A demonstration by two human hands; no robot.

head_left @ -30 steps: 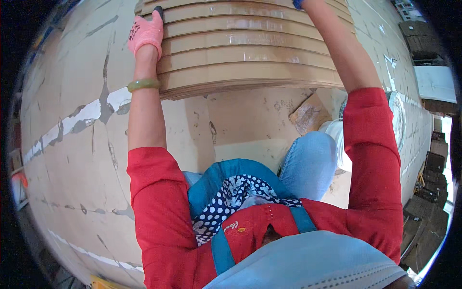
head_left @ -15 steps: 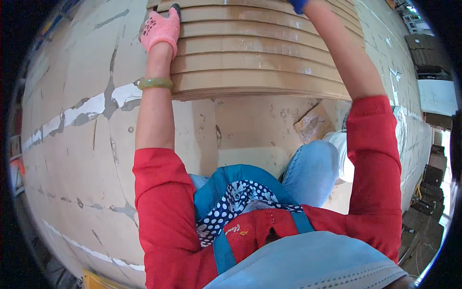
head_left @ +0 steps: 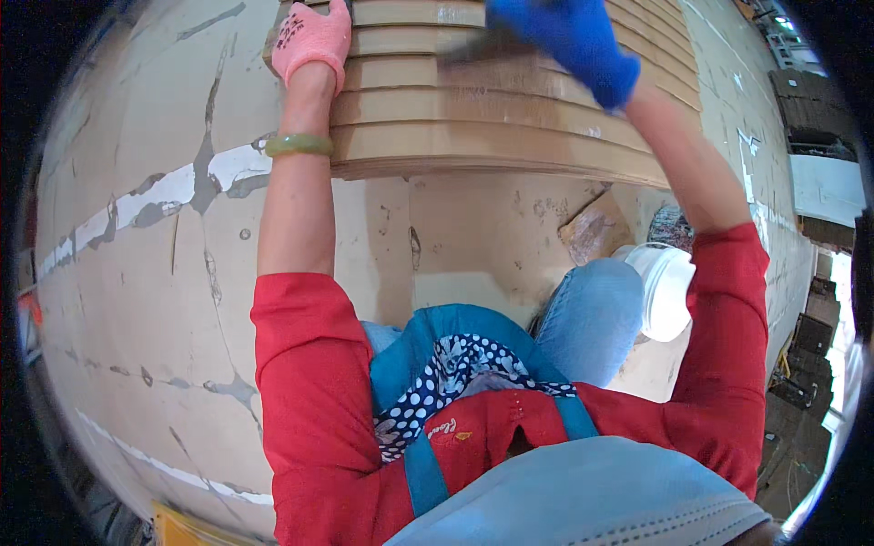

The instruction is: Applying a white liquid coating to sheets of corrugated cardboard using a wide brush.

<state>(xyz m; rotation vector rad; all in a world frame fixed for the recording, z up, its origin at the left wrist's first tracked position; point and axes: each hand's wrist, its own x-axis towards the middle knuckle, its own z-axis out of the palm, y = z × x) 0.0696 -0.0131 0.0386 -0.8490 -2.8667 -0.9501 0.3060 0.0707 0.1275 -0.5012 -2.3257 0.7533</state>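
Note:
A stack of brown cardboard sheets (head_left: 482, 138) lies in front of me, their edges staggered in overlapping strips. My left hand (head_left: 312, 41), in a pink glove, rests on the stack's left side with thumb and fingers apart; the fingertips are partly cut off at the top edge of the view. Over the middle of the sheets, my right hand (head_left: 574, 41) in a blue glove is closed around a dark, flat, brush-like tool (head_left: 482, 53). Motion smears this tool, so its exact kind is unclear. Wet, shiny patches show on several strips.
A white bucket (head_left: 660, 289) stands beside my right knee (head_left: 592, 318). Near it lie a loose brown piece (head_left: 596, 229) and a dark speckled object (head_left: 671, 227). The pale floor (head_left: 127, 300) has cracks and worn white lines. Dark stacks (head_left: 806, 400) stand along the right side.
My right hand has come nearer and to the left, bringing the dark tool into view over the sheets. The left hand has shifted slightly up and right. More of the bucket shows.

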